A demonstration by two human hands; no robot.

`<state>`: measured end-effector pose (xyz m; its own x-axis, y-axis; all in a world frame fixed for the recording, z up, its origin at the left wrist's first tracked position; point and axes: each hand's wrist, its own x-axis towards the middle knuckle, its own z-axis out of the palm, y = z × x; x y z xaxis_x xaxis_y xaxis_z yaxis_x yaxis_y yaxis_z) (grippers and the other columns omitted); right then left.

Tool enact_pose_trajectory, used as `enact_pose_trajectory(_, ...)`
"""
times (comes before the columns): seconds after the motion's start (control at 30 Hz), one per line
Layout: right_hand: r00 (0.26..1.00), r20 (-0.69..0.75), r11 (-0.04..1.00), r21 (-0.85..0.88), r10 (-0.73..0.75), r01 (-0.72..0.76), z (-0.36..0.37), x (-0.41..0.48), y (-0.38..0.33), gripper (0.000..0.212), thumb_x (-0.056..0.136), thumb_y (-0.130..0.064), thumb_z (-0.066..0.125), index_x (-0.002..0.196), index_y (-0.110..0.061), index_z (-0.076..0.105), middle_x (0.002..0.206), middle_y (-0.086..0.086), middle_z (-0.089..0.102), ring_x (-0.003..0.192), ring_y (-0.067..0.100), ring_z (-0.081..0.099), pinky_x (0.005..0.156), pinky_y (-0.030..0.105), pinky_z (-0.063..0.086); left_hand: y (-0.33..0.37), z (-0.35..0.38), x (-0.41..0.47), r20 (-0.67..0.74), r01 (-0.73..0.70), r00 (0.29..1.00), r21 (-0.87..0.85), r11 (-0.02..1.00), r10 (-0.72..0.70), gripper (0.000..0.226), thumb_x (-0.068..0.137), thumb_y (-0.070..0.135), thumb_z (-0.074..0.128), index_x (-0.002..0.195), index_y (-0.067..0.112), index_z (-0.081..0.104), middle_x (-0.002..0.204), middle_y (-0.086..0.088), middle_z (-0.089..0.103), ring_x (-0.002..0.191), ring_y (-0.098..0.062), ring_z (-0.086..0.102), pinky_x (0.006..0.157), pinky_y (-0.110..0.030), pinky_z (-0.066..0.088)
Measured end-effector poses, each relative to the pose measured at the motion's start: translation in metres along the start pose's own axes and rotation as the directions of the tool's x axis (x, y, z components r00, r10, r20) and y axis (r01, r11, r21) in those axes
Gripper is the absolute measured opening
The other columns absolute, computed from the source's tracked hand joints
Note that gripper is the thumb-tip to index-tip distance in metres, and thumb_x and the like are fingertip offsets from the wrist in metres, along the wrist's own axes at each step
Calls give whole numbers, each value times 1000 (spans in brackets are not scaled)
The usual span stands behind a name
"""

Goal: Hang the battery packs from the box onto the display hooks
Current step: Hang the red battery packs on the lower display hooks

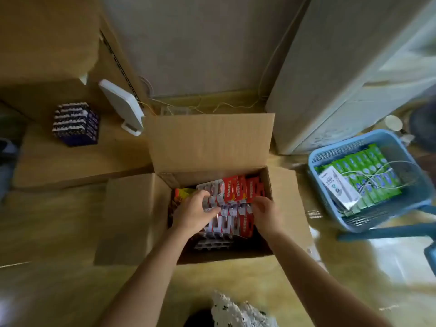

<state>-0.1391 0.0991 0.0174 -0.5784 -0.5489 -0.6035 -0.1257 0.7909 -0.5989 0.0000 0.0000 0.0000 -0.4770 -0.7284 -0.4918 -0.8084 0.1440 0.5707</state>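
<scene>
Bottom of the frame is just two bare forearms reaching up and in, both hands down inside the open cardboard box sitting on the floor. The left hand has its fingers curled over the left edge of the top blister card, so it looks like a loose pinch on that pack. The right hand is at the right edge of the same pile, fingers bent inward, but I can't tell if it's actually gripping or just steadying.

The battery packs lie right between the two hands, red-and-white cards stacked flat-ish and overlapping, long axis running roughly left to right across the box. The left hand seems the nearer one for lifting.

Further out: a blue basket with green boxes at right, and a dark stack of packs at upper left. No display hooks in view.
</scene>
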Motion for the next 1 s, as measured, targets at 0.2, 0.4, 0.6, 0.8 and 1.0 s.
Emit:
enact_pose_trajectory(0.2, 982, -161, 989, -126, -97, 77, 29, 46, 20, 29, 95, -19, 41, 119, -13, 56, 118, 6, 62, 108, 26, 59, 95, 41, 48, -23, 36, 71, 120, -47, 991, -40, 998, 52, 67, 77, 37, 70, 134, 22, 38, 135, 0, 47, 123, -19, 47, 100, -39, 44)
enact_pose_trajectory(0.4, 993, -112, 984, -178, -40, 20, 46, 75, 24, 27, 92, -28, 51, 114, -12, 55, 111, 8, 64, 103, 28, 61, 81, 32, 47, -41, 48, 107, 174, -163, 970, -37, 986, 167, 66, 77, 35, 71, 133, 18, 41, 133, 0, 45, 125, -16, 39, 105, -37, 37)
enact_pose_trajectory(0.6, 999, -51, 985, -175, -15, 6, 46, 79, 22, 24, 92, -24, 53, 112, -12, 57, 111, 6, 65, 94, 19, 61, 73, 24, 44, -49, 45, 107, 235, -278, 944, 187, 942, 232, 84, 77, 49, 64, 145, 19, 25, 141, 4, 32, 129, -13, 27, 108, -36, 31)
enact_pose_trajectory(0.8, 993, 80, 990, -104, -84, 92, 40, 67, 33, 27, 92, -21, 53, 117, -11, 58, 118, 5, 63, 106, 19, 60, 76, 18, 45, -54, 45, 96, 138, -341, 940, 372, 863, 312, 81, 67, 60, 69, 130, 20, 38, 129, 3, 35, 120, -13, 35, 98, -35, 40)
enact_pose_trajectory(1.0, 988, 2, 988, 24, -155, 155, 28, 48, 22, 11, 92, -25, 53, 100, -17, 56, 99, 1, 65, 88, 15, 64, 73, 29, 56, -52, 30, 67, 11, -367, 927, 243, 898, 376, 31, 83, 38, 62, 104, 15, 61, 107, 2, 62, 100, -11, 58, 79, -23, 46)
